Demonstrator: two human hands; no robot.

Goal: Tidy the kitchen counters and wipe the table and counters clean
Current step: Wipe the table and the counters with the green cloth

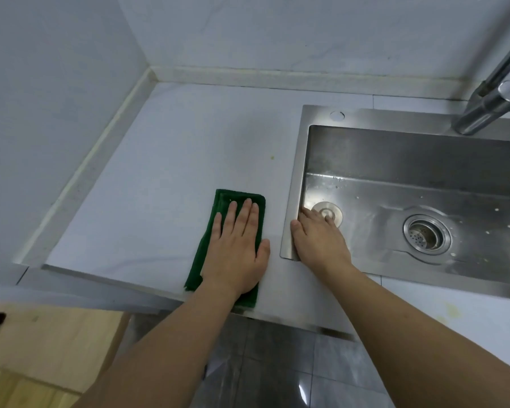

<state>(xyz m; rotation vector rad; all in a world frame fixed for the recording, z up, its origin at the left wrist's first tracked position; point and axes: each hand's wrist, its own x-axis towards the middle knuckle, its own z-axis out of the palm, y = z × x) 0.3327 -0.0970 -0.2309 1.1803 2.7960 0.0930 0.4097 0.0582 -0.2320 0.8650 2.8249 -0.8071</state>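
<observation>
A folded green cloth (233, 228) is laid flat on the pale surface (165, 178), near its front edge and just left of the steel sink (395, 160). The left hand (237, 248) is pressed palm-down on the cloth, its fingers straight and spread slightly, the thumb lying off the cloth's right edge; nothing is gripped, the grip being open and flat. The right hand (318, 240) is rested on the sink's left rim, the thumb set on the rim's outer side and the fingers reaching down inside the basin; whether they are curled round the rim cannot be told. A round metal stopper (327, 212) is seen in the basin just beyond the right fingertips, and a drain strainer (427, 234) lies further right. A chrome tap (489, 104) is mounted at the sink's far right corner. A small yellowish spot (272, 157) is seen on the surface beyond the cloth.
</observation>
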